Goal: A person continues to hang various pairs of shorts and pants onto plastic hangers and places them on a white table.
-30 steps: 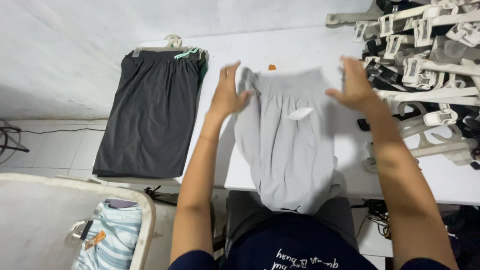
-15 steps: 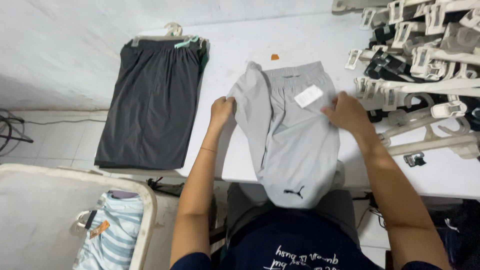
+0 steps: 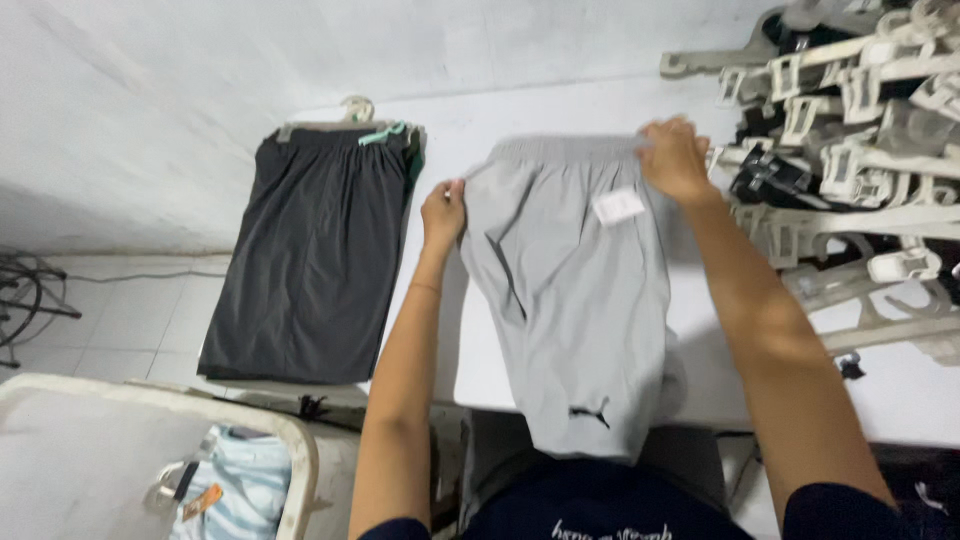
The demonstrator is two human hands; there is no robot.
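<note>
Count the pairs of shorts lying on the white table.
2. Dark grey shorts lie on the left, on a hanger. Light grey shorts lie in the middle, held at the waistband by left hand and right hand.

One head-worn camera looks steeply down from close above onto the white table (image 3: 800, 390), facing away from the wearer toward the wall (image 3: 200, 90).

Hanger pile (image 3: 850, 150) cut off at right edge; tub (image 3: 150, 440) contents partly hidden, blurred.
</note>
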